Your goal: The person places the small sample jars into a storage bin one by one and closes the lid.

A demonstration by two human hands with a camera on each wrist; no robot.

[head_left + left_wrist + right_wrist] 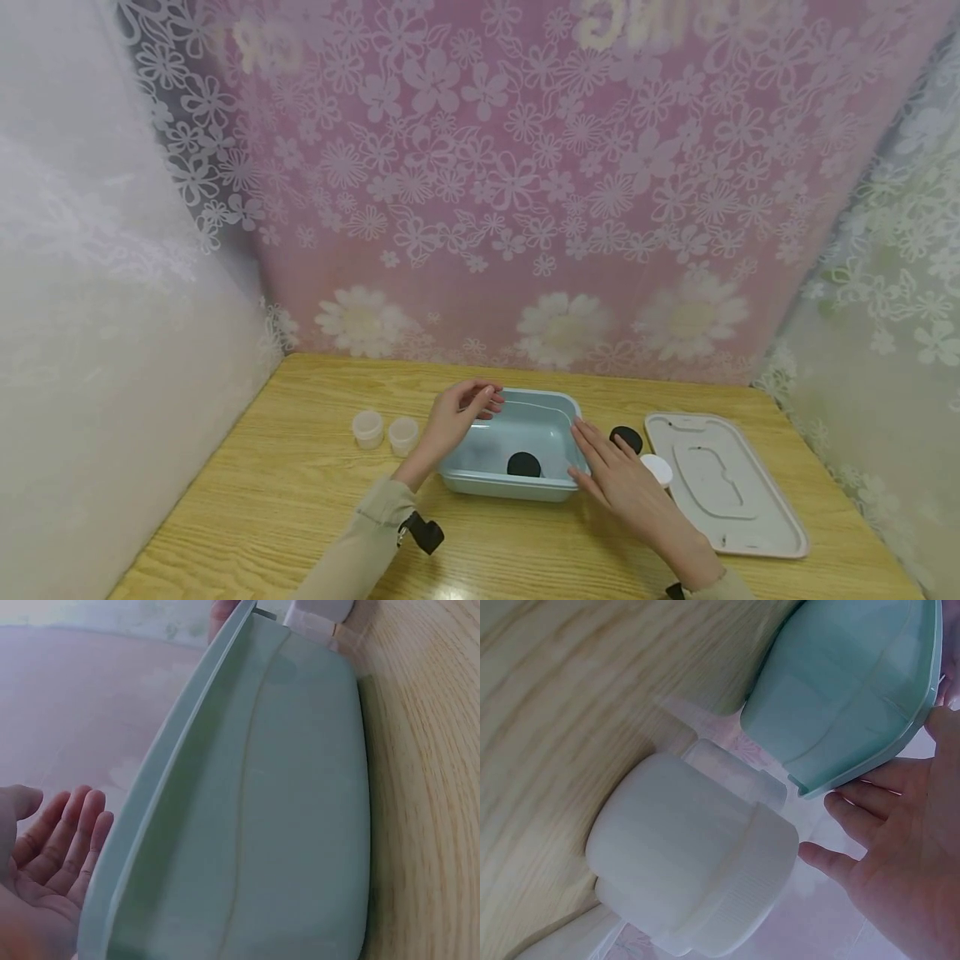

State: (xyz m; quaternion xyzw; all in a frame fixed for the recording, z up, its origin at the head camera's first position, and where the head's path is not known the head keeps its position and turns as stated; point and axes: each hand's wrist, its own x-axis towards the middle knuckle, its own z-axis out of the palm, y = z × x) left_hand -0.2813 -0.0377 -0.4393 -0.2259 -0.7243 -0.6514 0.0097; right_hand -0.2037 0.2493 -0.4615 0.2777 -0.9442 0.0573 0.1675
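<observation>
A pale blue plastic storage box [510, 486] stands on the table with its top uncovered. Inside it, near the front wall, a round black lid [523, 464] shows; whatever is beneath is hidden by the rim. My left hand [459, 414] is over the box's left side, fingers loosely bent and holding nothing in the left wrist view [56, 851]. Extended fingers of my right hand [622, 479] touch the box's right rim. Close to that hand are a white screw-lidded jar [682, 847] and a black-lidded container [626, 439].
Two small translucent cups [367, 429] stand left of the box. A large white box lid [720, 483] lies flat on the right side of the table [300, 500]. Floral curtains enclose the table at the back [495, 208] and both sides.
</observation>
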